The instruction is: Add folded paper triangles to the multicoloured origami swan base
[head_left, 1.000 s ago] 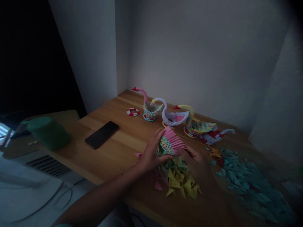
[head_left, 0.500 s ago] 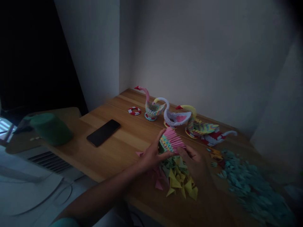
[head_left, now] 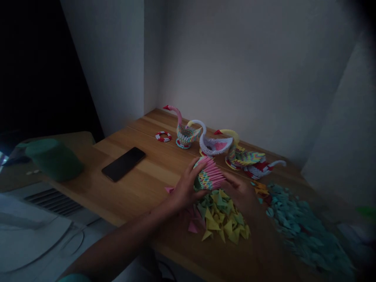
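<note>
A cup-shaped piece of folded paper, pink over yellow-and-blue rows (head_left: 211,174), is held above the near side of the brown wooden desk (head_left: 143,184). The left hand (head_left: 186,186) grips its left side; the right hand (head_left: 242,194) pinches its right edge. Below, toward the near edge, lie loose yellow and green paper triangles (head_left: 217,219). Multicoloured paper swans (head_left: 219,145) line the back edge.

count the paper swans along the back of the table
4, left to right: the pink-necked swan, the lavender swan with a yellow head, the yellow-necked swan, and the red-and-white swan at the row's right end. Others may be hidden.
</note>
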A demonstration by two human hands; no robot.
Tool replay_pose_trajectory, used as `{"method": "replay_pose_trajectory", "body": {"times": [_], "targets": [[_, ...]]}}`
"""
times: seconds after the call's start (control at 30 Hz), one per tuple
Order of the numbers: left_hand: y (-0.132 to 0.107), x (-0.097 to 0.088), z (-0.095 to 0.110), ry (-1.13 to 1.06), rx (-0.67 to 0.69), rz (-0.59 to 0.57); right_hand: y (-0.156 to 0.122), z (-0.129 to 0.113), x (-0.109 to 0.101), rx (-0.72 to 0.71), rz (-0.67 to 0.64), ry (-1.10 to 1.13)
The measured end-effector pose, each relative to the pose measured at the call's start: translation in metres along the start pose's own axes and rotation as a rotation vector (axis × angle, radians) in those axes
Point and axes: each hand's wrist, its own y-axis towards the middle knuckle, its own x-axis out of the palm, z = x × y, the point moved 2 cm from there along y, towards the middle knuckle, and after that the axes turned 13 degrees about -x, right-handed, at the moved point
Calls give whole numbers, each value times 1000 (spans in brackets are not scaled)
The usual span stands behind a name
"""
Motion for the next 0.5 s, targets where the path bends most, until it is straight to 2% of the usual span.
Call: {"method": "replay_pose_trajectory", "body": {"times": [0.07,0.13,0.23,0.3,0.37,0.43,0.5], "targets": [[-1,0,2,-41,-1,-6,1,-3,-1,22,-18,-51],[0,0,1,-169,-57,10,0,-5,-2,24,25,-58],[3,1,-5,-506,-283,-8,-5,-5,-4,-9,146,-30],[4,4,-7,-729,-464,-95,-8,-3,-3,-31,177,-50],[4,7,-5,-874,-570,-190,-12,1,0,-16,200,-100],[3,7,0,-934,-601,-234,-15,6,4,29,189,-110],[2,8,5,-949,-603,-227,-18,10,7,68,156,-87]]}}
